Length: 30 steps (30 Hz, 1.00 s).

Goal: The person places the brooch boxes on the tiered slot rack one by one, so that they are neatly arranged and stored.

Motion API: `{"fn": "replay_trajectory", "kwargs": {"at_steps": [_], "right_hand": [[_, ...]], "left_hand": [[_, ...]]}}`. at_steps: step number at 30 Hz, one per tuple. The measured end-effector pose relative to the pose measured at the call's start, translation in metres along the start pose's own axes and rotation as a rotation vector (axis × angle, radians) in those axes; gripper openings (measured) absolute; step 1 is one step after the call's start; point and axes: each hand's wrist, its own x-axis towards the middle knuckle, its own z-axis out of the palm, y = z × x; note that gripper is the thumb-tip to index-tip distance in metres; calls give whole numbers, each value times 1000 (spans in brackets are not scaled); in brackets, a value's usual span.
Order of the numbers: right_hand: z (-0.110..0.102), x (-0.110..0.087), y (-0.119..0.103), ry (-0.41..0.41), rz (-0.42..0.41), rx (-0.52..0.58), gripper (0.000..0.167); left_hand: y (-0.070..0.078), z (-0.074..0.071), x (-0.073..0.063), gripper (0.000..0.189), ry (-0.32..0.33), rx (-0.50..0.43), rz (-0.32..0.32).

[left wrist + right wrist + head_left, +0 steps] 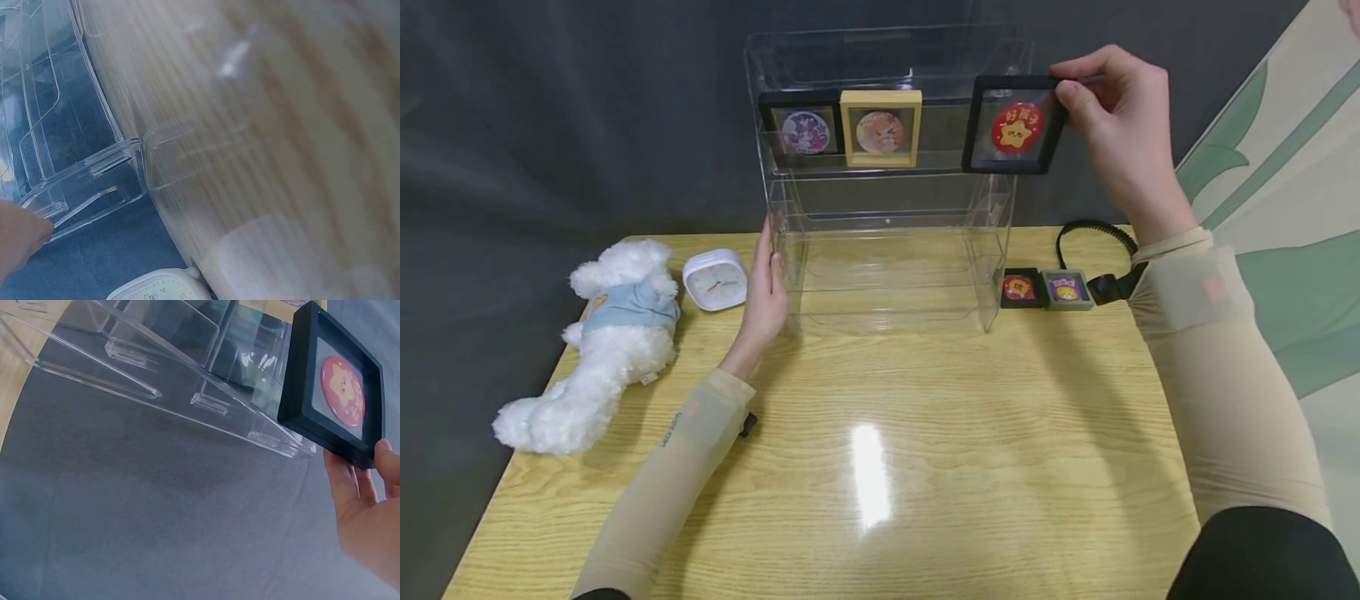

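Note:
A clear plastic display rack [887, 221] with tiers stands at the back of the table. Against its left side rests my left hand [765, 287], fingers extended upward; only part of this hand [22, 237] shows in the left wrist view. With thumb and fingers my right hand [1120, 117] pinches the right edge of a black display frame [979, 125], which holds a red round badge [1017, 127] with a yellow star. That frame overlaps the rack's upper right in the head view. On the upper tier a black frame [767, 125] and a yellow frame [882, 162] stand side by side.
Right of the rack's foot lie a small black frame [1009, 300] and a grey-green frame [1067, 305], near a coiled black cord [1093, 225]. At the left are a white clock [715, 279] and a white plush toy [632, 317] in a blue shirt.

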Motion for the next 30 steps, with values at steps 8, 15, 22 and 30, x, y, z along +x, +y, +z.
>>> {"fn": "replay_trajectory", "kwargs": {"at_steps": [8,15,22,30], "right_hand": [[7,13,-3,19,-28,24,22],[13,18,-2,36,-52,14,23],[20,29,-9,67,-97,6,23],[28,44,-13,83,-123,13,24]], "left_hand": [[1,0,1,56,6,4,-1],[0,1,0,56,2,10,-1],[0,2,0,56,1,16,-15],[0,1,0,55,1,10,-7]]}}
